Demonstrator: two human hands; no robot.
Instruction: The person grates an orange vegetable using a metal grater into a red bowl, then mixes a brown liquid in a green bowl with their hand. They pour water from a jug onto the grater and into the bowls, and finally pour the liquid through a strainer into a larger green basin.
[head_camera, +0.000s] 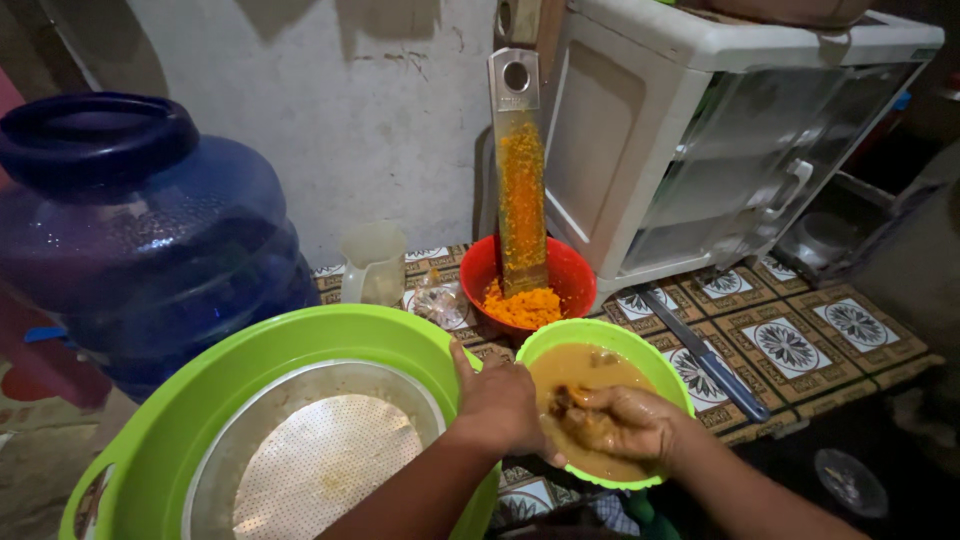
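Note:
My right hand (622, 420) is down in a small green bowl (655, 362) of brownish-yellow liquid, fingers curled around wet pulp. My left hand (497, 402) grips the near-left rim of that bowl. Left of it stands a large green basin (250, 350) with a round perforated metal strainer (320, 455) lying inside. Behind the bowl, a red bowl (572, 270) holds orange grated pulp, and a long metal grater (520, 180) coated in orange shreds stands upright in it.
A big blue water jug (140, 230) stands at the left. A cloudy plastic pitcher (375, 262) sits against the wall. A white cabinet (720, 130) fills the right rear. A knife (705, 355) lies on the patterned mat (820, 330).

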